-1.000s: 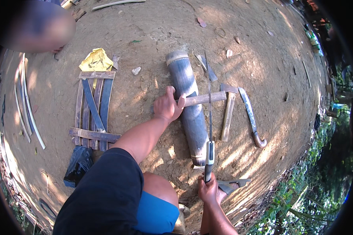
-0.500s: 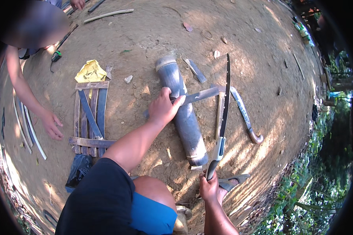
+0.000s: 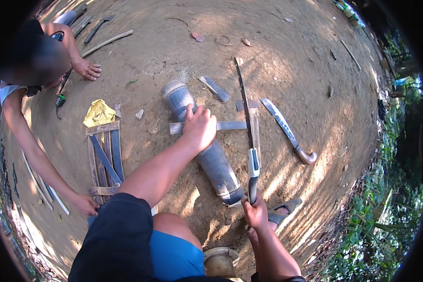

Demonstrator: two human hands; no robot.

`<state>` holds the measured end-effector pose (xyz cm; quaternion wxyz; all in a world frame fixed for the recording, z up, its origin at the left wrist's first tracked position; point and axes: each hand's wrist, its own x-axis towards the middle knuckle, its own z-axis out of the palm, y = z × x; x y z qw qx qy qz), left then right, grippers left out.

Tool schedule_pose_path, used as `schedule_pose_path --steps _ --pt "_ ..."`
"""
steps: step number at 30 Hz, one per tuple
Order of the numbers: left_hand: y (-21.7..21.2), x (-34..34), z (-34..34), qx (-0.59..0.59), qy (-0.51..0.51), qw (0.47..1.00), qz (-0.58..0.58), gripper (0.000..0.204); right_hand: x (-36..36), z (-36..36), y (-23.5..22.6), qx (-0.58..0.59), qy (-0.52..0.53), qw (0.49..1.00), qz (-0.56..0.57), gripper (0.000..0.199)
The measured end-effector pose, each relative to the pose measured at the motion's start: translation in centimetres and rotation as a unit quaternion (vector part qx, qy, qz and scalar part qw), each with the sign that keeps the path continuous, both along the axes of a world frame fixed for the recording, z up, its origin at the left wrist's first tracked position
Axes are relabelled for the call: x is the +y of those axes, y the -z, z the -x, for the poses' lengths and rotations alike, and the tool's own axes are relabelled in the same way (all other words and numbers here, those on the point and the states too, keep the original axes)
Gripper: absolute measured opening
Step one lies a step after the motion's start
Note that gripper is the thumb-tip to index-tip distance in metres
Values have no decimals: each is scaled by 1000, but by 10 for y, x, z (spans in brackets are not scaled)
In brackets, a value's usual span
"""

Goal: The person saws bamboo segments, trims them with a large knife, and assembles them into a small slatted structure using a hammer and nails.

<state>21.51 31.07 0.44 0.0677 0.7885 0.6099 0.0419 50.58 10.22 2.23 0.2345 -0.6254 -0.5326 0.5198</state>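
Fingers of the right hand (image 3: 254, 214) close around the handle of a long machete (image 3: 246, 122), its blade raised over the dirt ground (image 3: 315, 70). Left hand (image 3: 199, 128) presses spread fingers on a flat slat (image 3: 230, 125) lying across the grey bamboo section (image 3: 202, 145) mid-ground. A stray swing could probably catch those fingers, or the round bamboo might roll.
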Motion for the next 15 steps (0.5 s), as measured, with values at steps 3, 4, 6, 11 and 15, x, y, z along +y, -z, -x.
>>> schedule_pose_path --steps 3,4,6,11,15 --pt "-6 -1 0 -15 64 996 67 35 25 1 -10 -103 -49 992 46 32" --pt "-11 4 2 18 91 990 109 42 32 3 -13 -82 -33 994 57 42" --pt "-10 11 1 26 86 989 119 43 37 0 -1 -41 -40 997 52 38" --pt "-18 47 13 60 19 991 115 37 57 -2 18 137 -8 988 69 24" --pt "-6 51 36 53 16 994 89 37 87 3 14 83 -71 991 81 23"
